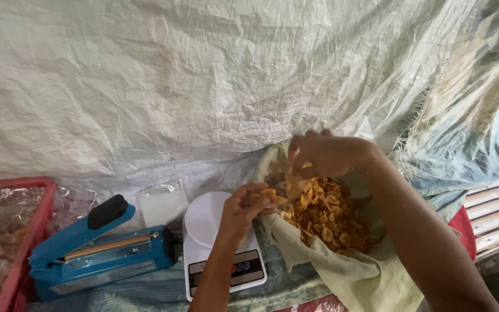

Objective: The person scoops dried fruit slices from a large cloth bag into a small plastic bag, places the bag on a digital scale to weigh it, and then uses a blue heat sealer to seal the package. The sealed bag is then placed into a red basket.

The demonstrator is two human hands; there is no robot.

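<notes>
A person's left hand (244, 209) curls partly shut around a few golden fried chips (268, 195), pinched between thumb and fingertips just above the far edge of a white digital kitchen scale (215, 242). The right hand (324, 153) hangs over the open mouth of a pale cloth sack (365, 277), its fingers bent downward and loosely gathered around what looks like a thin clear bag, though how firmly it grips cannot be told. Below that hand, a heap of chips (330, 219) fills the sack, which sits touching the right side of the scale. The scale's round platter is bare and its front panel carries small coloured buttons. Just left of the scale lies a blue impulse sealer (99, 254) with a black handle knob, its arm raised at a slant. Behind the scale, between it and the sealer, rests a small stack of clear plastic bags (162, 203). Far left of the scale, beyond the sealer, stands a red plastic crate (27, 237) holding packed transparent bags. A crumpled white woven tarp (203, 81) forms the backdrop behind the scale, and bamboo slats (498, 211) show far to its right.
</notes>
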